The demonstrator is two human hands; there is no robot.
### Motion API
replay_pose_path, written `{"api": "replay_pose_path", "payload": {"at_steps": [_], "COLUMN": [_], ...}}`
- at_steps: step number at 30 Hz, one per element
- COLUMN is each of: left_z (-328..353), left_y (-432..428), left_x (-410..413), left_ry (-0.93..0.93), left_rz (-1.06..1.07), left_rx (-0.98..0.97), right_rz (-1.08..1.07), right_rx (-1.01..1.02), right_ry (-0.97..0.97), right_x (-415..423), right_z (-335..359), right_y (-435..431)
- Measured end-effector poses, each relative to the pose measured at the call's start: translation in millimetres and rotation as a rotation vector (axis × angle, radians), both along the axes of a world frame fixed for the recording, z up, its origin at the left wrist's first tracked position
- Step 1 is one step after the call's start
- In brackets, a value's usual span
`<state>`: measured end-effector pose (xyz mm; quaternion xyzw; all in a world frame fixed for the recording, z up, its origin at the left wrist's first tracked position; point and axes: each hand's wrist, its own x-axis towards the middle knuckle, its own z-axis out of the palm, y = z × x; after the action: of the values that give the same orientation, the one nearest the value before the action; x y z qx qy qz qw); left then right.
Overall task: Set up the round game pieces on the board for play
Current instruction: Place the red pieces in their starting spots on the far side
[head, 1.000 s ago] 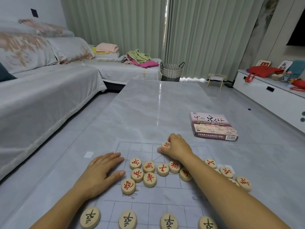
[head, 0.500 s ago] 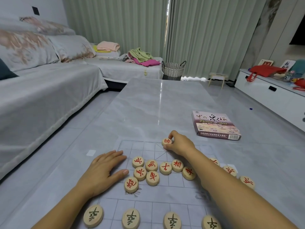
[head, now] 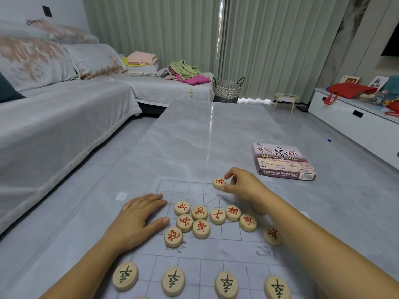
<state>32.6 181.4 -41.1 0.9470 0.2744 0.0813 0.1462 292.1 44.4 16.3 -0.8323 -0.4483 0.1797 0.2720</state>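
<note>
A thin clear board (head: 195, 255) with a printed grid lies on the grey table. My right hand (head: 244, 186) pinches a round wooden piece with a red mark (head: 219, 183), which rests on the board's far edge line. My left hand (head: 138, 219) lies flat, fingers apart, on the board's left side. A loose cluster of red-marked pieces (head: 199, 220) sits mid-board, with one more (head: 271, 235) beside my right forearm. Several dark-marked pieces (head: 173, 281) stand in a row nearest me.
The game's box (head: 282, 161) lies on the table to the right, beyond the board. A grey sofa (head: 54, 117) runs along the left. A white low cabinet (head: 354, 124) stands at the right. A wicker basket (head: 227, 90) sits past the table's far end.
My right hand has slid the red-marked piece a little farther up the board to its far edge line. The left hand has stayed flat in place.
</note>
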Motion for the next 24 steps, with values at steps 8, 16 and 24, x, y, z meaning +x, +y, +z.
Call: {"api": "replay_pose_path", "payload": {"at_steps": [8, 16, 24], "left_z": [1, 0, -1], "left_y": [-3, -1, 0], "left_x": [0, 0, 1], "left_ry": [0.003, -0.007, -0.016], "left_rz": [0.002, 0.003, 0.003], "left_rx": [-0.001, 0.003, 0.008], "right_rz": [0.347, 0.004, -0.006], "right_rx": [-0.251, -0.035, -0.095], "right_ry": [-0.329, -0.293, -0.177], "right_x": [-40, 21, 45], "right_z": [-4, -1, -24], "right_y": [-23, -2, 12]}}
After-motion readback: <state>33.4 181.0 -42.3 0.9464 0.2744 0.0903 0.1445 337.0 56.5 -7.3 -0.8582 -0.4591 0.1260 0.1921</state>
